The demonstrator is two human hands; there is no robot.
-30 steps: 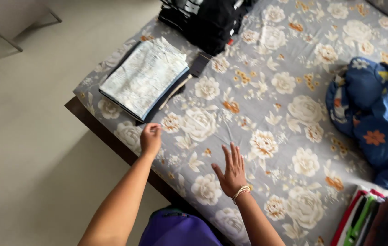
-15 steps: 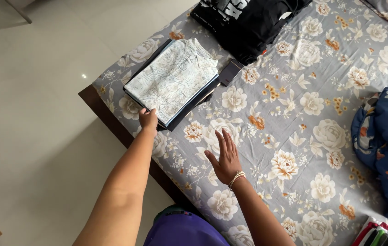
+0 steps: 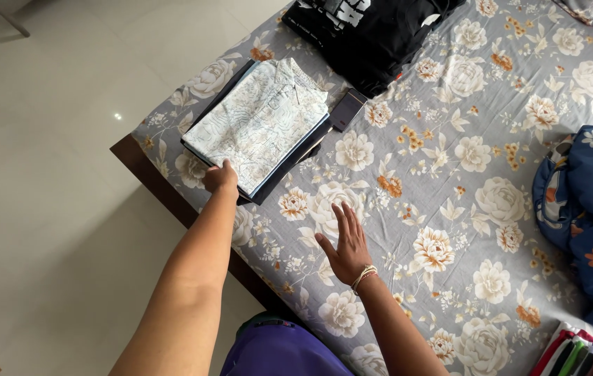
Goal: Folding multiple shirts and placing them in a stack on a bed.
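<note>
Bare arms, purple garment

A thin beige thread bracelet circles the right wrist; purple cloth garment covers the body below.

Head cam, looking down, close.

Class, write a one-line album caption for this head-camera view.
Left hand grips a folded pale shirt on a floral bedsheet; right hand hovers open.

The bedsheet is matt woven cloth with a flower print, pretty smooth. The folded shirt on top of the pile looks like thin, soft cotton, matt too. The black tee is matt knit cloth. The phone beside it has a glossy, smooth face. The bed frame is dark wood, and the floor is shiny polished tile.
</note>
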